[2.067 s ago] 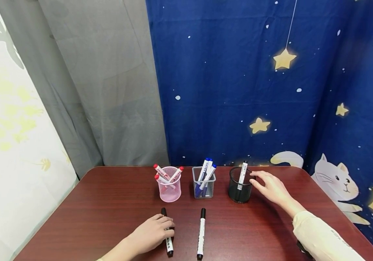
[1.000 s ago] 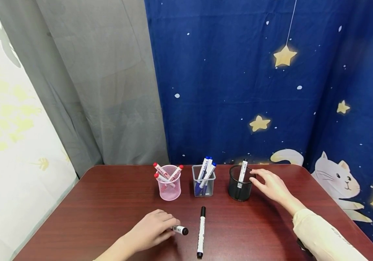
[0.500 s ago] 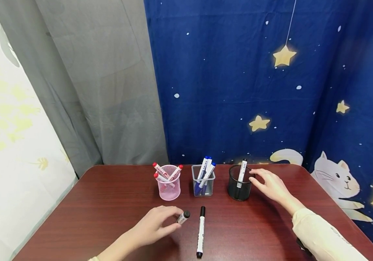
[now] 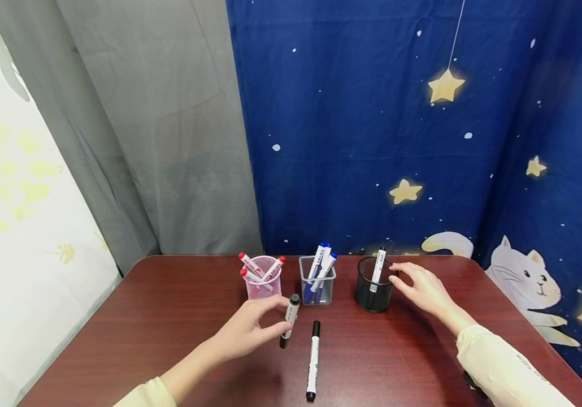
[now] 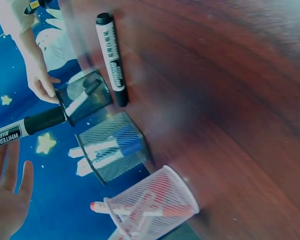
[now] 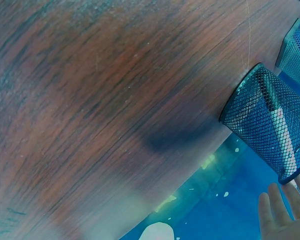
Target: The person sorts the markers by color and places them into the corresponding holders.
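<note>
In the head view my left hand (image 4: pixel 250 325) pinches a black-capped whiteboard marker (image 4: pixel 291 315) by the thumb and fingertips, off the table and nearly upright. The left wrist view shows the "WHITEBOARD MARKER" label on its barrel (image 5: pixel 11 135). My right hand (image 4: pixel 420 289) is at the right rim of the black mesh pen holder (image 4: pixel 364 297), which it holds between thumb and a finger; its other fingers look straight in the right wrist view. One black marker (image 4: pixel 378 270) leans inside that holder. Another black marker (image 4: pixel 313 362) lies lengthwise on the table between the hands.
A pink round holder (image 4: pixel 255 292) with red markers stands behind my left hand, partly hidden by it. Between it and the black one is a grey square holder (image 4: pixel 326 295) with blue markers. The brown table (image 4: pixel 143 316) ends at grey and blue curtains.
My left hand has picked up the left marker from the table, tilted it upright and carried it forward and slightly right. The right hand stays at the black holder.
</note>
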Available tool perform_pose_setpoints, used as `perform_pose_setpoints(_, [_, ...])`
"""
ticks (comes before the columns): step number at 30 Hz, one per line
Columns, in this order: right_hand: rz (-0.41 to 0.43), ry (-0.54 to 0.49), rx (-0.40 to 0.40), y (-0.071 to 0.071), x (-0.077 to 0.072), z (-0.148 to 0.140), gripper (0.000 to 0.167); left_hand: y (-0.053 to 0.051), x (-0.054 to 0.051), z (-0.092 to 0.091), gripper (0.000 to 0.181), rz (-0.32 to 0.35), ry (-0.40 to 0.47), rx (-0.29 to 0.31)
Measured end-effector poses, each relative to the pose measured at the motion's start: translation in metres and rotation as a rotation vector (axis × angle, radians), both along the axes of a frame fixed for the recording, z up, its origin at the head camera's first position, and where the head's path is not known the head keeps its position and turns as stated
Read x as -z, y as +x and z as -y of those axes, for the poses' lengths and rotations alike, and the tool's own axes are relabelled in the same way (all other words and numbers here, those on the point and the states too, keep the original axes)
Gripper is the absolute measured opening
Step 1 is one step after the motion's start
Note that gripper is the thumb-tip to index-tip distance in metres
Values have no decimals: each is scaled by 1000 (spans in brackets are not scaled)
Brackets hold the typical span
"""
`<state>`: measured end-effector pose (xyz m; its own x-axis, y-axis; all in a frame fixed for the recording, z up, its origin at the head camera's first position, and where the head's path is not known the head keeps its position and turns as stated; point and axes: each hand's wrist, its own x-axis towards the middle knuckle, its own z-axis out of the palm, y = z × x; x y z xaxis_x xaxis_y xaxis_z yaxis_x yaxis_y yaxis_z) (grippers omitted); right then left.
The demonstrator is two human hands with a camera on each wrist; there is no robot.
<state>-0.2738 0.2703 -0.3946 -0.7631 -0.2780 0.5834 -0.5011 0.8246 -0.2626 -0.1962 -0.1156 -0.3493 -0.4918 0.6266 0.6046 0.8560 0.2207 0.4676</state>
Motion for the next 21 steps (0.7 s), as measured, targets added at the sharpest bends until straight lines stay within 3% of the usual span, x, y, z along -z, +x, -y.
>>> perform_pose_setpoints(3, [2, -1, 3, 0, 0, 0, 27, 0, -5, -7, 17, 54, 11, 19])
perform_pose_setpoints(10, [0, 2, 1, 2, -1, 0, 28, -1, -15, -25, 16, 106, 29, 39])
perform_pose_setpoints(15, [3, 1, -3, 2, -2, 0, 29, 4, -31, -38, 17, 198, 60, 59])
perform_pose_setpoints(21, [13, -2, -3, 3, -3, 0, 29, 7, -45, -52, 16, 260, 40, 13])
